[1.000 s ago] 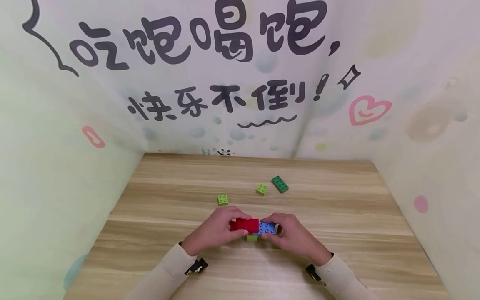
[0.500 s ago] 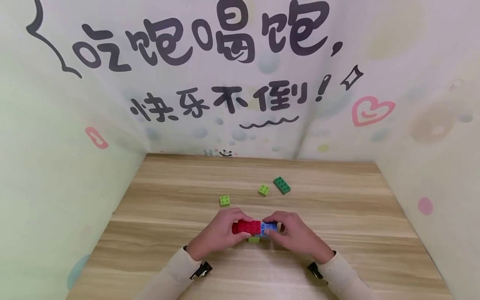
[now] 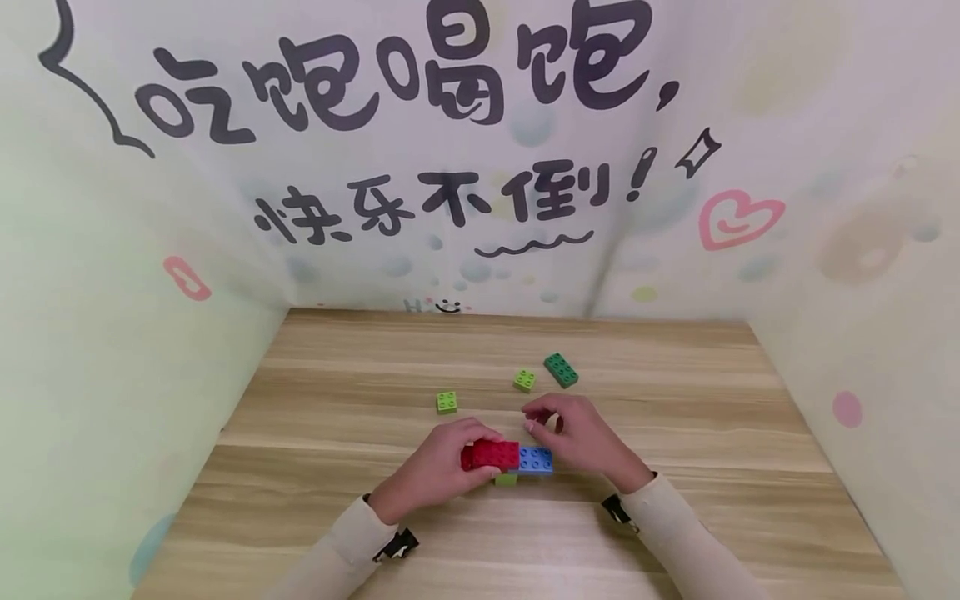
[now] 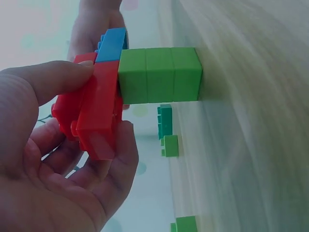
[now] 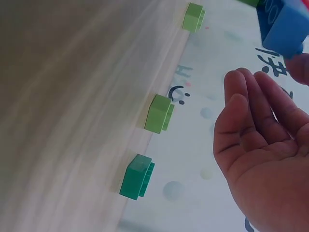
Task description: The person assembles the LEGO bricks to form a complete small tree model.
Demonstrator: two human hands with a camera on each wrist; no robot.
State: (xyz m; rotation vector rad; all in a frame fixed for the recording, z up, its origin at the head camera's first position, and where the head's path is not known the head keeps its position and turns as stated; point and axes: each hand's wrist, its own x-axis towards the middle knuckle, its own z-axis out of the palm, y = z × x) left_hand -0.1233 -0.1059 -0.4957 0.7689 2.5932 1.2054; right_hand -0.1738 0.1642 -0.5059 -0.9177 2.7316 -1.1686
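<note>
My left hand (image 3: 427, 468) grips two stacked red bricks (image 3: 495, 455), the thumb on one side and fingers on the other in the left wrist view. A blue brick (image 3: 536, 461) lies beside the lower red one, studs showing. Beneath both stands a column of several lime green bricks (image 4: 160, 75), reaching down to the table. My right hand (image 3: 588, 437) hovers just behind and right of the blue brick, apart from it. Its fingers are loosely bent, with nothing between them, as the right wrist view also shows.
Two lime bricks, a left one (image 3: 447, 402) and a right one (image 3: 524, 380), lie on the wooden table (image 3: 360, 358) behind the hands. A dark green brick (image 3: 561, 370) lies to their right. A printed cloth wall (image 3: 480, 275) rises at the table's back edge.
My right hand has let go of the blue brick and moved back and up from it. My left hand keeps its hold on the red bricks.
</note>
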